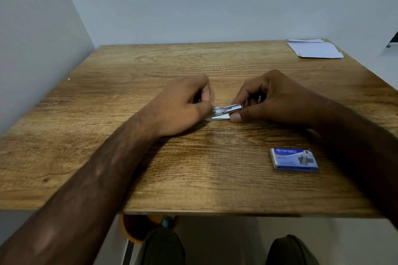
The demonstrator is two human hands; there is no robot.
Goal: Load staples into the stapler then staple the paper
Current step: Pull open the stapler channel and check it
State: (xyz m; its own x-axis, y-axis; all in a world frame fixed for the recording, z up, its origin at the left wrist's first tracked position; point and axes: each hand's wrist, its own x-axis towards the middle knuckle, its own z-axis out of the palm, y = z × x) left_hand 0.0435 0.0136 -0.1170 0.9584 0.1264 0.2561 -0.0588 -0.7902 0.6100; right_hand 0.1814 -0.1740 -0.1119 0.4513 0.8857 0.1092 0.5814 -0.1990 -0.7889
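Note:
A small silver stapler lies on the wooden table at its middle, held between both hands. My right hand pinches its right end with thumb and fingers. My left hand has its fingers curled at the stapler's left end; whether it holds staples is hidden. A blue box of staples lies shut near the front right, apart from both hands. White sheets of paper rest at the far right corner.
Walls stand close on the left and behind the table. A dark object pokes in at the right edge. My knees and an orange thing show under the table's front edge.

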